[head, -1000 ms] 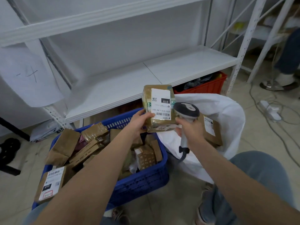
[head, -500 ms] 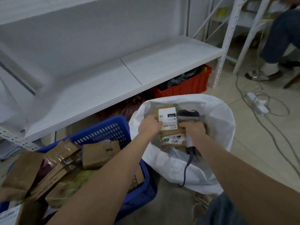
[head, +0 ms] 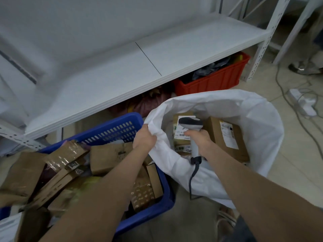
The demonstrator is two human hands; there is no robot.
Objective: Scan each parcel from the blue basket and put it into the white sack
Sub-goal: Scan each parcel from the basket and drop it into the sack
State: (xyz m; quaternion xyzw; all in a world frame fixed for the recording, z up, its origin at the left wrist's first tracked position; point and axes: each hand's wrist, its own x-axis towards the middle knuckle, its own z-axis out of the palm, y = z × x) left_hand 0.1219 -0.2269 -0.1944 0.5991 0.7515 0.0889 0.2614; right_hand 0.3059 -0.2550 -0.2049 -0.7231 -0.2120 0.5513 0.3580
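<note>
The blue basket [head: 111, 130] at lower left holds several brown parcels [head: 106, 156]. To its right the white sack [head: 258, 119] stands open. Inside it lies a labelled brown parcel [head: 181, 135], partly behind the scanner, beside a larger brown box [head: 227, 138]. My left hand [head: 144, 141] grips the sack's near-left rim. My right hand [head: 201, 141] holds the grey barcode scanner [head: 191, 124] by its handle over the sack's mouth; its dark cable hangs down across the sack's front.
A white metal shelf [head: 122, 70] runs across the back. Under it sit a red crate [head: 215, 79] and a dark red bag [head: 148, 102]. A power strip [head: 302, 102] and cables lie on the tiled floor at right. A person's shoe [head: 304, 69] is at far right.
My left hand has let go of the labelled parcel, which now lies in the sack, and has taken hold of the sack's rim. The view has tilted down.
</note>
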